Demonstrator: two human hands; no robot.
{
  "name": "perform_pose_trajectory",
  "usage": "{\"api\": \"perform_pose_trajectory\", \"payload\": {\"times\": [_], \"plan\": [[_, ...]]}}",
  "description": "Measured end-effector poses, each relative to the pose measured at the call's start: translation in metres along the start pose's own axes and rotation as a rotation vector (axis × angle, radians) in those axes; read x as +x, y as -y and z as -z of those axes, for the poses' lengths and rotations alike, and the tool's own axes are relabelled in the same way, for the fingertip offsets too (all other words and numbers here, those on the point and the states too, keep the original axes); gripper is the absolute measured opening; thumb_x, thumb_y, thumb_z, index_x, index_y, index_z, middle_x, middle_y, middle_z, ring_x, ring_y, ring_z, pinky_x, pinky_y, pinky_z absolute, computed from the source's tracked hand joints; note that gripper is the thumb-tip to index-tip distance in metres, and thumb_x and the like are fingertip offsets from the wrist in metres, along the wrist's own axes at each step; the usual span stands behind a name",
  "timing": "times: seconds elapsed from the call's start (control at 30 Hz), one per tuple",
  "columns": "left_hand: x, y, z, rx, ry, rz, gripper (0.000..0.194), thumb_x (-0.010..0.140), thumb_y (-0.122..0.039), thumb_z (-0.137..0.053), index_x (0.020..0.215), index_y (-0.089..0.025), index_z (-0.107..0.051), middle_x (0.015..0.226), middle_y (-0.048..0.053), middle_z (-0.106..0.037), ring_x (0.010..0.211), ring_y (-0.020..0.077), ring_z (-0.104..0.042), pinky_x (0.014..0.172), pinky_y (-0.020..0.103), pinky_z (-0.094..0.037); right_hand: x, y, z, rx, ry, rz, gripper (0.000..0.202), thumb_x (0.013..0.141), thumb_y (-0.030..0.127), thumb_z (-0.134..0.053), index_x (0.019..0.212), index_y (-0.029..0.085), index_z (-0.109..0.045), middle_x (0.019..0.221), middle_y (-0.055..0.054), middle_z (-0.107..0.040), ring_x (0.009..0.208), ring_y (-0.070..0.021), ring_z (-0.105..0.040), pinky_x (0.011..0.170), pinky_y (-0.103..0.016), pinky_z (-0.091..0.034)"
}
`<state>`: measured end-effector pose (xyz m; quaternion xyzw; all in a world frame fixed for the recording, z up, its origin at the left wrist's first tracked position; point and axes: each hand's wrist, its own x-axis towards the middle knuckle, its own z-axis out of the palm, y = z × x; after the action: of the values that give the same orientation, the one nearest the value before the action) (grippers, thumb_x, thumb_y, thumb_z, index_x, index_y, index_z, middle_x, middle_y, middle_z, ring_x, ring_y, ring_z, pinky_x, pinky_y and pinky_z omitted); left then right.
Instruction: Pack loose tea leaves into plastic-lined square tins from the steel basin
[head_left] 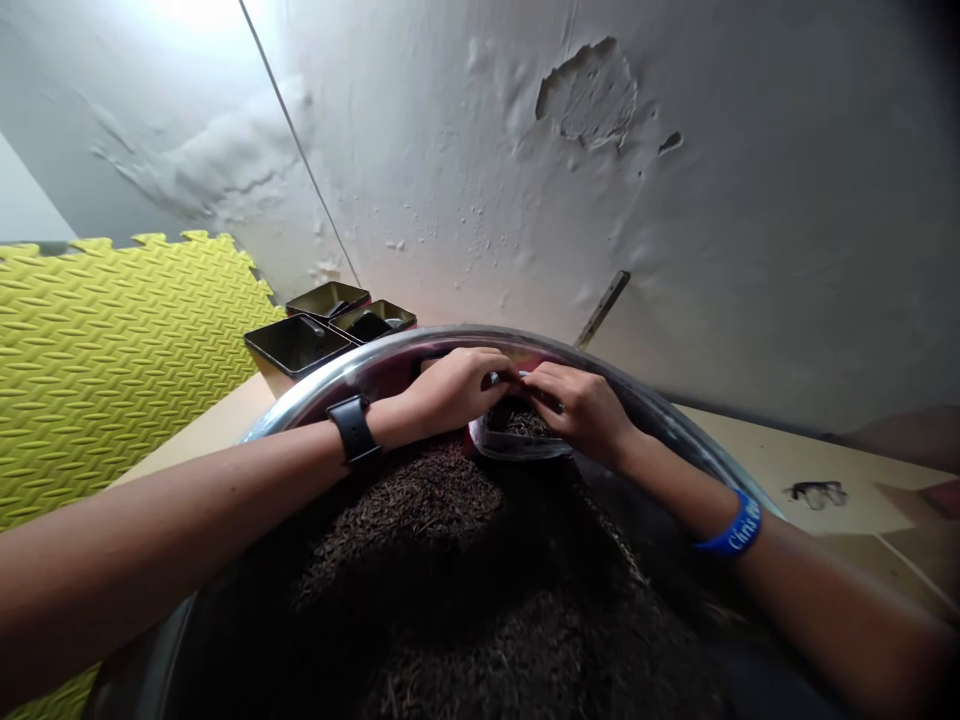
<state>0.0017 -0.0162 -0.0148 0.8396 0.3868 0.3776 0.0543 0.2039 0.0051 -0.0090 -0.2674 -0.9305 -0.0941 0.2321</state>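
Observation:
A large metal basin [289,412] holds a wide heap of dark dried leaves [420,505] that look like loose tea. Near its far side stands a bag [517,446] with a pale, clear-looking lip and some red about it, its mouth facing up and the same leaves inside. My left hand [459,388], below a black watch, pinches the far edge of the bag's mouth with bent fingers. Right beside it, my right hand [583,408] closes on the same edge, fingertips nearly meeting the left ones. The bag's far side and lower part are hidden.
Several dark open tins [300,345] stand beyond the basin at the left, by a yellow foam mat [127,370]. A pair of glasses [817,494] lies on the pale table [739,440] at the right. A peeling wall [450,180] rises behind; a narrow strip [604,308] leans there.

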Motion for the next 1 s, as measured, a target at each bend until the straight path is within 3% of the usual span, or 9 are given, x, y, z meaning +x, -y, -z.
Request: {"api": "perform_pose_trajectory", "payload": {"times": [0.17, 0.37, 0.7, 1.0], "plan": [[0.001, 0.005, -0.001, -0.017, -0.011, 0.017, 0.02, 0.084, -0.031, -0.059, 0.097, -0.019, -0.068, 0.099, 0.005, -0.069, 0.088, 0.017, -0.062, 0.079, 0.03, -0.048, 0.0, -0.001, -0.001, 0.08, -0.055, -0.004, 0.022, 0.092, 0.023, -0.045, 0.099, 0.015, -0.065, 0.095, -0.007, -0.067, 0.087, -0.0191, -0.062, 0.077, -0.032, -0.048], [0.001, 0.007, -0.001, -0.079, -0.018, -0.02, 0.018, 0.085, -0.019, -0.055, 0.098, -0.019, -0.068, 0.098, 0.003, -0.07, 0.089, 0.0145, -0.062, 0.083, 0.028, -0.048, 0.0, -0.002, -0.002, 0.169, -0.069, -0.029, 0.023, 0.089, 0.021, -0.046, 0.102, 0.018, -0.065, 0.101, -0.007, -0.067, 0.091, -0.0202, -0.062, 0.08, -0.035, -0.049], [0.004, -0.002, 0.002, -0.205, 0.029, 0.02, 0.015, 0.083, -0.016, -0.056, 0.092, -0.013, -0.068, 0.092, 0.005, -0.07, 0.083, 0.014, -0.062, 0.077, 0.026, -0.049, 0.003, 0.001, 0.005, 0.291, -0.113, -0.014, 0.025, 0.078, 0.009, -0.048, 0.09, 0.018, -0.068, 0.086, -0.003, -0.068, 0.078, -0.0153, -0.061, 0.071, -0.029, -0.048], [0.003, 0.007, -0.001, -0.272, 0.023, 0.052, 0.019, 0.085, -0.023, -0.056, 0.097, -0.016, -0.069, 0.095, 0.003, -0.07, 0.083, 0.0128, -0.062, 0.076, 0.025, -0.049, 0.006, 0.005, -0.001, 0.547, -0.116, -0.309, 0.022, 0.076, 0.012, -0.05, 0.079, 0.019, -0.07, 0.071, -0.001, -0.067, 0.064, -0.0142, -0.06, 0.063, -0.029, -0.048]]}}
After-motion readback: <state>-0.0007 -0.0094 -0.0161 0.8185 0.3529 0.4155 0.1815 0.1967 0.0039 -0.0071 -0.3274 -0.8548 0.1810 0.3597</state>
